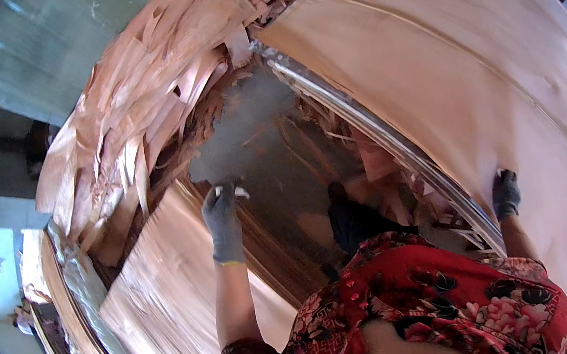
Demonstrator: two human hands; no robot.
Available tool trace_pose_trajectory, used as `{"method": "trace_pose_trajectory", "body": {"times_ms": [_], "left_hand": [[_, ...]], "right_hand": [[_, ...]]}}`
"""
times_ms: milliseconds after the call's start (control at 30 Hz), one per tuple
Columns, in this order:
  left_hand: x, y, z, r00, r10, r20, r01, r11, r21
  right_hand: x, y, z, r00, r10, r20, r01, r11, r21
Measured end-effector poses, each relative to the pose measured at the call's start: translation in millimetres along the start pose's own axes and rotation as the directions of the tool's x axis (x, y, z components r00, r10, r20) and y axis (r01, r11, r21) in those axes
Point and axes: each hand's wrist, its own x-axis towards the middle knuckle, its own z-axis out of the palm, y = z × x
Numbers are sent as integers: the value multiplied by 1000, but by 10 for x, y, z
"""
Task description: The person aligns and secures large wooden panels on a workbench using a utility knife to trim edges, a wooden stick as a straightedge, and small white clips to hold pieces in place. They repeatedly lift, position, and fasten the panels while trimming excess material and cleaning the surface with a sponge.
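Observation:
My left hand (224, 225), in a grey knitted glove with a yellow cuff edge, is raised over the gap beside the left stack of veneer sheets (168, 296). Its fingers are closed, and small white bits show at the fingertips; I cannot make out what they belong to. On the right, a large pale wood veneer sheet (432, 75) lies over a bench, with a long raised seam curving along it. My right hand (506, 194), in a darker grey glove, rests on this sheet near its lower part. Its fingers are curled, and anything inside them is hidden.
A heap of torn veneer strips (154, 86) fills the far left. A metal rail (383, 140) runs along the bench's left edge. Between the stacks lies a grey floor (258, 121) with scraps. Wooden boards with clear plastic wrap (82, 281) stand at the left.

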Motion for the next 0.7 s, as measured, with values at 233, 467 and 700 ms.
{"method": "trace_pose_trajectory", "body": {"times_ms": [233, 467, 700], "left_hand": [[2020, 275, 674, 951, 145, 273, -181, 977, 109], [2679, 838, 1362, 783, -48, 620, 2, 997, 75], [2986, 1272, 2162, 446, -49, 894, 24, 999, 43]], "right_hand": [[35, -138, -24, 980, 197, -11, -197, 978, -65], [1012, -1361, -214, 989, 107, -100, -97, 990, 99], [1885, -3026, -599, 982, -23, -187, 7, 996, -85]]}}
